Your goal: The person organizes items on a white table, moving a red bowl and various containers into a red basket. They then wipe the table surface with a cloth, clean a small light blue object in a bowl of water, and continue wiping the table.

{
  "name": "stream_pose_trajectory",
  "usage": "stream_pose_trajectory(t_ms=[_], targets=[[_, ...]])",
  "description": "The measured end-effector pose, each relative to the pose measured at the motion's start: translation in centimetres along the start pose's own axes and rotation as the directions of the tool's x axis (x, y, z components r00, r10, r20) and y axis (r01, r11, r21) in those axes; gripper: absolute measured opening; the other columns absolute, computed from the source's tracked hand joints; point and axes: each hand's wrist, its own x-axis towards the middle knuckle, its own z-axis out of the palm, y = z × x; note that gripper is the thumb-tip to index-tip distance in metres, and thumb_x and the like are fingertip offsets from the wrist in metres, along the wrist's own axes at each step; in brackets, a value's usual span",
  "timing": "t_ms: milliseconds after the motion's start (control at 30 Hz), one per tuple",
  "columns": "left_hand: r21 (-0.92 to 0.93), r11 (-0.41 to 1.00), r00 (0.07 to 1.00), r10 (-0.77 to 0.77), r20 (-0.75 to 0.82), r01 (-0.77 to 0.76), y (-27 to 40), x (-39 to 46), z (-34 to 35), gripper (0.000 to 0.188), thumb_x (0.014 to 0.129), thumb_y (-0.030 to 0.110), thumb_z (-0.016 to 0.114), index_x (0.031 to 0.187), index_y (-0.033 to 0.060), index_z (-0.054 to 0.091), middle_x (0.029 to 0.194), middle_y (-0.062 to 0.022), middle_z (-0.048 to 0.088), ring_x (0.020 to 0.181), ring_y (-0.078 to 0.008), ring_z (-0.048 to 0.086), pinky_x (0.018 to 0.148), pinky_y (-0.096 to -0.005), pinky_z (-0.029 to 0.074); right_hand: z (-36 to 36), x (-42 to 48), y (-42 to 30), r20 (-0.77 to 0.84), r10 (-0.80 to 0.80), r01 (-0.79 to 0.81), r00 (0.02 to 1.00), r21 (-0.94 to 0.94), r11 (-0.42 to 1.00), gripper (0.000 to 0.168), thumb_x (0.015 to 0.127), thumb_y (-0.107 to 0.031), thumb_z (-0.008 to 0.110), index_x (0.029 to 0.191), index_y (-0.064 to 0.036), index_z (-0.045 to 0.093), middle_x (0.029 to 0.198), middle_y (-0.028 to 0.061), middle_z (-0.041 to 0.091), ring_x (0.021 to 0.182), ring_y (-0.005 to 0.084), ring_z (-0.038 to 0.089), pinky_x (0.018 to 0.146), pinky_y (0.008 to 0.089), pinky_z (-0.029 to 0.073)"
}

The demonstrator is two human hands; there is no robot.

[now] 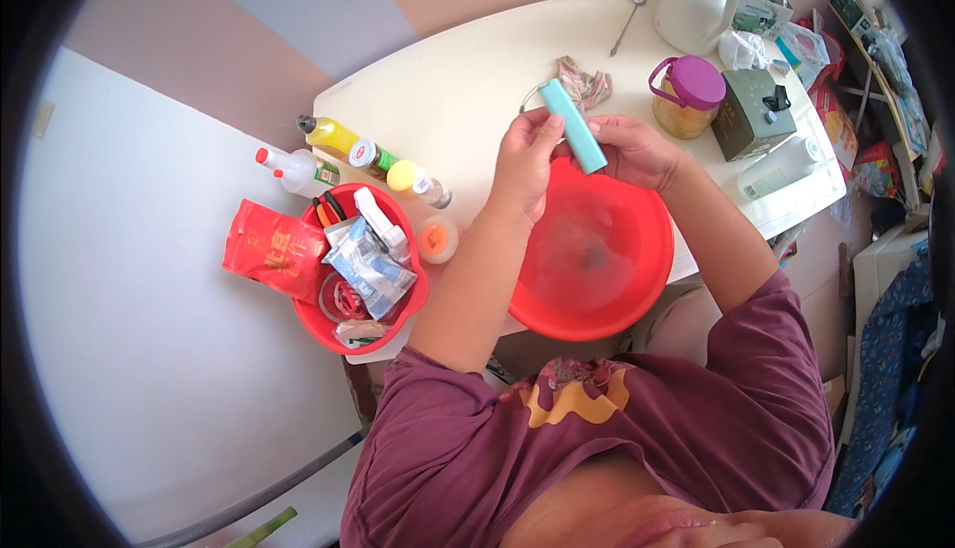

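My left hand (524, 156) and my right hand (634, 147) hold a slim turquoise bar-shaped object (573, 127) between them, tilted, with a thin wrist cord at its upper end. What the object is exactly, I cannot tell. Just beyond it a crumpled pink patterned cloth (584, 84) lies on the white table (462, 63). Below my hands stands a red plastic basin (597, 250), its inside hazy with a darker patch at the bottom. Some fingertips are hidden behind the turquoise object.
At left, a red tub (419, 302) holds packets and tools, beside a red pouch (274, 250), several bottles and jars. At right are a purple-lidded jar (688, 97), a dark green box (752, 115), a white bottle (780, 167) and a white jug (694, 7). A spoon (628, 23) lies near the back edge.
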Motion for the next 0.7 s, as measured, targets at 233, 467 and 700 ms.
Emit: stream_pose_trajectory(t_ms=[233,467,700], targets=[[-0.289,0.951,0.986,0.067,-0.152,-0.109,2.4,-0.2,-4.5,0.026,0.098,0.021,0.053,0.12,0.0055,0.053,0.112,-0.0089,0.063,0.112,-0.0258,0.059,0.09,-0.0457,0.05,-2.0,6.1,-2.9,-0.258,-0.108,-0.181,0.96,-0.869,0.461,0.03,0.092,-0.032,0.063,0.107,-0.006,0.069,0.099,0.0076,0.071,0.083,0.0188,0.068,0.078,0.0324,0.054],[-0.316,0.939,0.983,0.084,-0.165,-0.134,4.5,-3.7,-6.8,0.024,0.098,0.023,0.057,0.119,0.0121,0.054,0.113,-0.0019,0.063,0.114,-0.0283,0.061,0.088,-0.05,0.053,-10.6,12.5,0.7,-0.307,-0.321,-0.423,0.896,-0.81,-0.407,0.05,0.08,-0.032,0.07,0.128,-0.02,0.059,0.142,0.0082,0.044,0.127,0.0348,0.044,0.099,0.0465,0.045],[-0.404,0.91,0.985,0.024,-0.17,-0.091,3.7,-6.6,-8.0,0.03,0.098,0.02,0.057,0.125,0.0108,0.048,0.116,-0.0036,0.058,0.111,-0.0286,0.061,0.086,-0.0483,0.055,-16.9,12.4,0.1,-0.123,-0.223,-0.207,0.967,-0.892,-0.403,0.041,0.081,-0.016,0.066,0.122,-0.016,0.06,0.121,0.0092,0.061,0.112,0.0292,0.057,0.094,0.0434,0.047]])
